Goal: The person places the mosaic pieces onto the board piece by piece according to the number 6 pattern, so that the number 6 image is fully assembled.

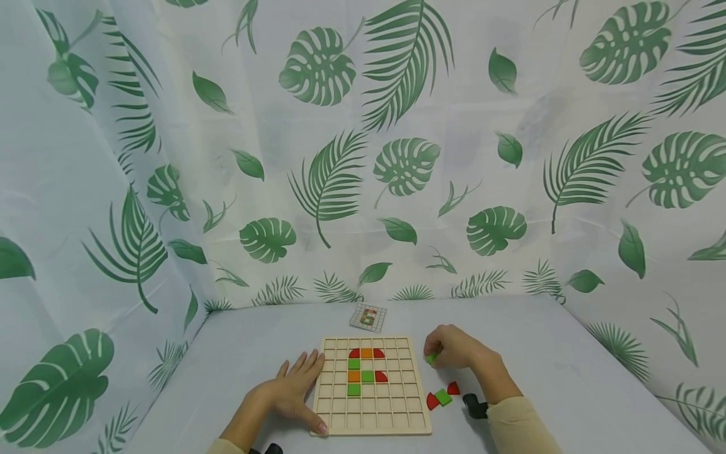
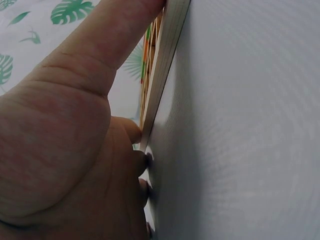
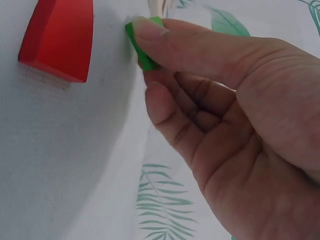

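Observation:
A wooden grid board [image 1: 397, 403] lies flat, with several red, orange and green pieces set in its cells. My left hand [image 1: 292, 388] rests at its left edge, fingers spread, thumb on the near left corner; in the left wrist view the thumb touches the board's side [image 2: 162, 65]. To the right of the board, my right hand [image 1: 456, 345] pinches a green square block [image 3: 145, 42] between thumb and fingers, just above the table. Nearer to me lie a loose green square [image 1: 443, 396] and two red quarter-round pieces, one left [image 1: 433, 401] and one right [image 1: 453, 388] of it.
A small card [image 1: 368, 317] printed with a coloured pattern on a grid lies behind the board. The pale table [image 1: 255, 340] backs onto a white curtain [image 1: 351, 265] with green leaf prints, which also hangs at both sides.

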Available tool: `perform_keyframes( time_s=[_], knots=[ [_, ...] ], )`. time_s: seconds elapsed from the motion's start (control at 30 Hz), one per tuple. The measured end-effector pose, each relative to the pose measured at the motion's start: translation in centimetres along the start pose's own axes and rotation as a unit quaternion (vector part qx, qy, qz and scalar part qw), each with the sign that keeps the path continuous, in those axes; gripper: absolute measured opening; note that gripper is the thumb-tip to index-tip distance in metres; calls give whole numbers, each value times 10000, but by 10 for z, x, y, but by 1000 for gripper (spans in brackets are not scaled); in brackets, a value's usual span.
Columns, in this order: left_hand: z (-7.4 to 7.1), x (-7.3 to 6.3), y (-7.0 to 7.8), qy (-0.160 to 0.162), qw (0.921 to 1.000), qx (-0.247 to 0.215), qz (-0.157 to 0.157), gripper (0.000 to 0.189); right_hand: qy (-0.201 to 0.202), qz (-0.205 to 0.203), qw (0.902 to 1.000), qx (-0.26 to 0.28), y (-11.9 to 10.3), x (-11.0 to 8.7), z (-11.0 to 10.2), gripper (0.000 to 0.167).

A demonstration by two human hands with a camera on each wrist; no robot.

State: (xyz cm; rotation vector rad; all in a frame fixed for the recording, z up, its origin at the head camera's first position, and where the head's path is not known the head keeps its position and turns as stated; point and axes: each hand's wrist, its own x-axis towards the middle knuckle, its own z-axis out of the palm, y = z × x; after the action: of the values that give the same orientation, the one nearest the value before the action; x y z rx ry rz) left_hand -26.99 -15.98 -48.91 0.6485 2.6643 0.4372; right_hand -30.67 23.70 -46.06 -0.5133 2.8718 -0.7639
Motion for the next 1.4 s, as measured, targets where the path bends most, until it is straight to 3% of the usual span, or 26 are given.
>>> perform_keyframes(
  time_s=[0.43,0.63,0.77,0.93,1.2,1.4],
  knots=[
    [1,0,1,-35,10000,37,-47,145,-59,375,9992,156,-6,0,1,28],
    [1,0,1,-16,10000,64,-39,145,-27,377,9993,-39,-7,-1,0,18],
    [1,0,1,-7,10000,70,-23,145,67,261,9996,-93,-8,0,0,8],
    [1,-1,1,0,10000,67,-14,145,189,170,9997,-55,-10,3,2,12],
    [0,-1,1,8,10000,60,3,145,122,-472,9975,510,-13,10,4,12],
    [-1,-1,1,-12,10000,58,-4,144,24,-712,9946,750,-21,12,5,13]
  ],
)
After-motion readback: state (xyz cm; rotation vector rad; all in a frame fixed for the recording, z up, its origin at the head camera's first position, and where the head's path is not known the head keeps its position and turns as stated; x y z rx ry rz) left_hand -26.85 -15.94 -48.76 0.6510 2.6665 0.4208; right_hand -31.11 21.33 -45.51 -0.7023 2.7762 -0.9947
